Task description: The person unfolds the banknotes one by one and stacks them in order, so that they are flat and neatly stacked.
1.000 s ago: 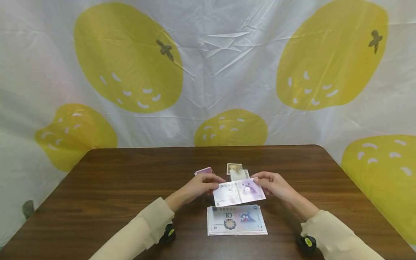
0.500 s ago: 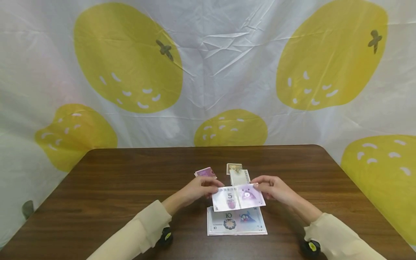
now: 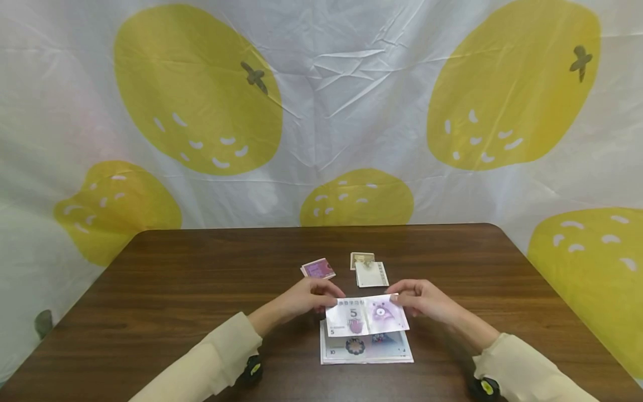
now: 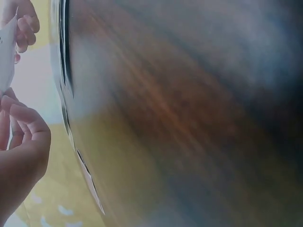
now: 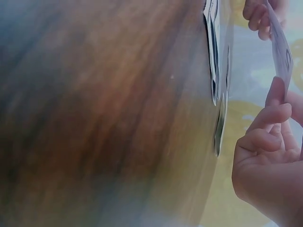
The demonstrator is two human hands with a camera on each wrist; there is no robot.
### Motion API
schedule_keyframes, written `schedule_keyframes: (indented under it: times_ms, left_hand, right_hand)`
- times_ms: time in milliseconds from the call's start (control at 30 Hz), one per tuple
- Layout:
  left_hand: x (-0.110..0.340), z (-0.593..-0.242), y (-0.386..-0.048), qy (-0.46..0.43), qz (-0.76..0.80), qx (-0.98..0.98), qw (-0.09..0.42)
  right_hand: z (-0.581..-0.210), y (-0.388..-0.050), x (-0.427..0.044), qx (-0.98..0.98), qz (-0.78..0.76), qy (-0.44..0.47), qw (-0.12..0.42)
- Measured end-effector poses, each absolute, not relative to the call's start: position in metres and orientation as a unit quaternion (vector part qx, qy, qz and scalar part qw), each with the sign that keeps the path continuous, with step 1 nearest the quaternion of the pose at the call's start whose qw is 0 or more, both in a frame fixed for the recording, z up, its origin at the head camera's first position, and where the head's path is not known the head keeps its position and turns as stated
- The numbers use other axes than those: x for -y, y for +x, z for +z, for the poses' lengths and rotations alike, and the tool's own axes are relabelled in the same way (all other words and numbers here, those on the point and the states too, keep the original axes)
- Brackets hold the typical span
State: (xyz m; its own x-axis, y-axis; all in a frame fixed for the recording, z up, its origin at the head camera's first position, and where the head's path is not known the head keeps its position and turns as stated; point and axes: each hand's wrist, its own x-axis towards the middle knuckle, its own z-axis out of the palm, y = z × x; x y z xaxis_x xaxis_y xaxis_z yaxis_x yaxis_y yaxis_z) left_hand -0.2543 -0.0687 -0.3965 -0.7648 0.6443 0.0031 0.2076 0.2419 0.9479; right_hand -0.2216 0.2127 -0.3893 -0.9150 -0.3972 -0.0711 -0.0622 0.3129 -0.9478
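A purple and white play banknote (image 3: 346, 318) marked 5 is held up by its two far corners. My left hand (image 3: 306, 298) pinches its upper left corner, and my right hand (image 3: 427, 304) pinches the upper right one. Beneath its lower edge lies a stack of blue banknotes (image 3: 369, 353) marked 10, partly covered by the held note. Both wrist views show the note raised off the table, its sheet (image 5: 282, 52) seen nearly edge-on in the right wrist view and its pale end (image 4: 6, 56) in the left.
Farther back on the dark wooden table (image 3: 211, 290) are a small pile of purple-red notes (image 3: 318, 268), a whitish pile (image 3: 372, 274) and a brownish pile (image 3: 361, 259) touching it. A white curtain with yellow fruit shapes (image 3: 356, 198) hangs behind the table.
Both hands have brought the purple note nearer to my body and leveled it, so it now overlaps the far part of the 10 stack. The piles behind have come into fuller view.
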Motion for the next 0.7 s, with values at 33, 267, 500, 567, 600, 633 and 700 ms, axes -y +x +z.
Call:
schedule_keyframes:
  times_ms: [33,267,500,567,600,633,700]
  left_hand:
    - [0.068,-0.397,-0.254,0.285,0.544,-0.764,0.198]
    - [0.066,-0.399,-0.252,0.313,0.53,-0.759,0.211]
    - [0.065,-0.398,-0.249,0.334,0.491,-0.776,0.21]
    - [0.065,-0.397,-0.248,0.34,0.475,-0.785,0.208]
    - [0.065,-0.397,-0.248,0.341,0.467,-0.789,0.208]
    - [0.065,-0.397,-0.247,0.343,0.458,-0.794,0.206]
    - [0.064,-0.398,-0.246,0.342,0.437,-0.807,0.202]
  right_hand:
    - [-0.39,-0.222,-0.213,-0.796,-0.567,-0.152,0.148]
    - [-0.392,-0.221,-0.214,-0.789,-0.558,-0.197,0.166]
    - [-0.398,-0.222,-0.214,-0.792,-0.54,-0.218,0.181]
    - [-0.4,-0.222,-0.214,-0.793,-0.535,-0.227,0.181]
    - [-0.401,-0.223,-0.214,-0.794,-0.532,-0.231,0.181]
    - [-0.401,-0.223,-0.214,-0.796,-0.527,-0.237,0.18]
    - [-0.402,-0.223,-0.214,-0.797,-0.521,-0.247,0.177]
